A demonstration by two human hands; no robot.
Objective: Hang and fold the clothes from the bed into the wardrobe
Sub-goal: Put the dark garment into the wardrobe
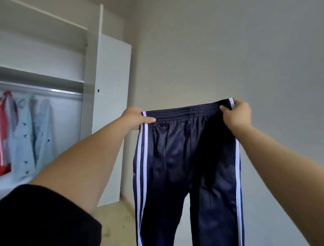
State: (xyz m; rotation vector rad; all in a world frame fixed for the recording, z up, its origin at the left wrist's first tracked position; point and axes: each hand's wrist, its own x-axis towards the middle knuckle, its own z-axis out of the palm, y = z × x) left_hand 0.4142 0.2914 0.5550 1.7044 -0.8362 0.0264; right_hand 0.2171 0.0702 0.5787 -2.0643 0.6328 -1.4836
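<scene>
While both hands point(134, 119) point(236, 115) grip track pants point(183, 161) waistband, legs cut off below

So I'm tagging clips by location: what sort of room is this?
Most likely a bedroom or dressing area at home: an open white wardrobe with shirts hanging from its metal rail, plain grey walls, and navy white-striped track trousers held up by both hands.

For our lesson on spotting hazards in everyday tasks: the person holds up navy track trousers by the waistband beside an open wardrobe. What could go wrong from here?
1. The navy track trousers look slippery, and the left hand and right hand pinch only the waistband corners, so a corner may slip.
2. The open wardrobe door stands near the left arm and could be bumped.
</scene>
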